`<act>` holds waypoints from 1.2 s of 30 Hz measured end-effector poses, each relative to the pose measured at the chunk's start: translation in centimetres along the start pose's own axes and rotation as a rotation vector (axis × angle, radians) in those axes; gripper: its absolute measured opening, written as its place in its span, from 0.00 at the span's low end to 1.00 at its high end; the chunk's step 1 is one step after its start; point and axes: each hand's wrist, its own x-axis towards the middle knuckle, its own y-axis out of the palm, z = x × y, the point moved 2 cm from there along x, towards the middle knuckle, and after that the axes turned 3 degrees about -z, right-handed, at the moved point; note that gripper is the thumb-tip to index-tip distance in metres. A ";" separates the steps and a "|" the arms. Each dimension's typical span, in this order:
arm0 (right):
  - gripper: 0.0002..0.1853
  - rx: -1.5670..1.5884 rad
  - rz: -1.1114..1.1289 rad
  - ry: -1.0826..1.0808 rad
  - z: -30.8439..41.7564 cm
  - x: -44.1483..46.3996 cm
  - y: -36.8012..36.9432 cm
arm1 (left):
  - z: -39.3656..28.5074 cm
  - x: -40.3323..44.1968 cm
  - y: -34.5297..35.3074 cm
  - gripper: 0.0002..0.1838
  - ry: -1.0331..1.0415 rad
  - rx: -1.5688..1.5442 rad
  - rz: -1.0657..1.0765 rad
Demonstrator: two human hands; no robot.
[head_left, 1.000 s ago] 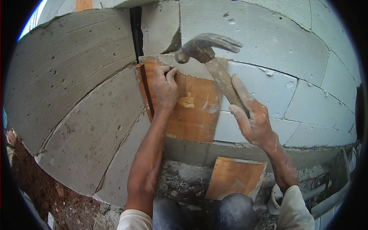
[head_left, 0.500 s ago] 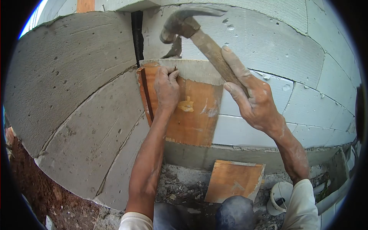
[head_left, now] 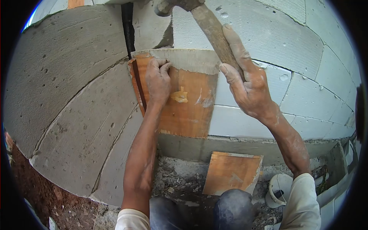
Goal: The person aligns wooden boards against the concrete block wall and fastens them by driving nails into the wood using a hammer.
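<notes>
My right hand [head_left: 251,82] grips the wooden handle of a claw hammer [head_left: 214,36], thumb and forefinger laid along it. The hammer's head is up at the top edge of the view, partly cut off. Against an orange plywood panel [head_left: 191,103], my left hand [head_left: 159,78] is closed in a pinch near the panel's upper left. Between its fingertips a small dark nail [head_left: 167,61] just shows; most of it is hidden. A narrow wooden strip [head_left: 137,82] runs along the panel's left edge.
Pale block wall [head_left: 253,84] rises behind the panel, and a grey block wall [head_left: 76,76] stands at the left. On the rubble-strewn ground lie a second plywood piece [head_left: 234,172] and a white bucket [head_left: 279,189]. A concrete ledge [head_left: 184,149] runs below the panel.
The view has shifted, so the wall and panel sit slightly higher and further left. The hammer's head has risen toward the top edge. My left hand keeps its pinch at the panel.
</notes>
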 end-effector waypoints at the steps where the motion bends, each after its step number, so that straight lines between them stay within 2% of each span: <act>1: 0.37 -0.039 0.060 -0.021 -0.5 -0.4 0.8 | 0.0 0.0 0.1 0.03 -0.013 -0.036 -0.005; 3: 0.40 -0.307 0.492 0.176 -1.1 -0.9 0.7 | -0.2 -0.3 0.0 0.04 -0.035 -0.070 -0.003; 4: 0.40 -0.304 0.493 0.182 -0.9 -0.7 0.3 | -0.4 -0.3 -0.1 0.04 -0.012 0.006 0.008; 5: 0.40 -0.237 0.454 0.148 -0.7 -0.3 0.1 | -0.4 -0.1 -0.1 0.04 0.016 0.081 0.014; 7: 0.40 -0.171 0.416 0.112 -0.5 -0.1 0.3 | -0.2 -0.1 -0.2 0.04 0.020 0.031 0.013; 8: 0.38 -0.094 0.204 -0.024 -0.2 0.1 0.4 | -0.1 -0.1 -0.1 0.04 0.021 -0.022 0.011; 10: 0.37 -0.015 -0.010 -0.158 -0.1 -0.3 0.9 | 0.4 -0.1 0.0 0.04 0.024 -0.003 0.008; 13: 0.35 0.030 -0.081 -0.089 -0.1 -0.8 1.0 | 0.3 0.1 -0.2 0.04 0.000 0.020 0.032; 14: 0.35 -0.197 0.281 0.074 -0.6 -0.3 0.9 | 0.0 0.0 -0.3 0.04 -0.023 0.020 0.047; 16: 0.34 -0.424 0.640 0.237 -1.2 -0.6 0.1 | 0.0 -0.3 -0.3 0.03 -0.007 0.056 0.073; 18: 0.34 -0.272 0.470 0.125 -1.0 -0.1 -0.6 | -0.2 -0.2 -0.4 0.03 0.013 0.094 0.080; 19: 0.34 -0.222 0.415 0.088 -0.8 0.0 -0.7 | -0.4 -0.4 -0.5 0.09 -0.040 0.027 0.088; 20: 0.35 -0.103 0.192 0.009 -0.1 0.3 -0.6 | -0.5 -0.6 -0.6 0.15 -0.094 -0.040 0.094; 21: 0.35 -0.041 0.078 -0.023 0.3 0.2 -0.3 | -0.7 -0.9 -0.7 0.15 -0.095 -0.040 0.094; 22: 0.35 0.018 -0.034 -0.061 0.7 0.1 0.0 | -0.7 -1.2 -1.0 0.27 -0.154 -0.017 0.088; 23: 0.35 0.067 -0.047 0.009 0.5 -0.4 0.8 | -0.7 -1.4 -1.1 0.40 -0.215 0.006 0.083; 24: 0.35 0.019 -0.025 -0.007 -0.3 -1.0 1.3 | -0.6 -1.3 -1.3 0.40 -0.220 0.006 0.088; 26: 0.35 -0.075 0.019 -0.040 -1.8 -2.1 2.2 | -0.2 -1.2 -1.3 0.58 -0.297 -0.011 0.150; 28: 0.35 -0.247 0.613 0.391 -0.3 0.0 0.9 | -0.8 -0.7 -1.3 0.57 -0.262 0.019 0.122; 30: 0.33 -0.172 0.520 0.317 0.3 0.0 1.0 | -1.0 -1.0 -1.4 0.58 -0.344 -0.004 0.164; 31: 0.34 -0.078 0.195 0.072 0.5 0.0 1.7 | -0.9 -1.0 -1.5 0.58 -0.345 -0.004 0.159; 33: 0.34 0.020 -0.123 -0.157 -0.5 -1.5 2.9 | -1.0 -1.5 -1.7 0.57 -0.260 0.040 0.164; 36: 0.35 -0.129 0.010 -0.017 -1.6 -3.9 3.4 | -1.0 -2.5 -2.1 0.56 -0.209 0.026 0.168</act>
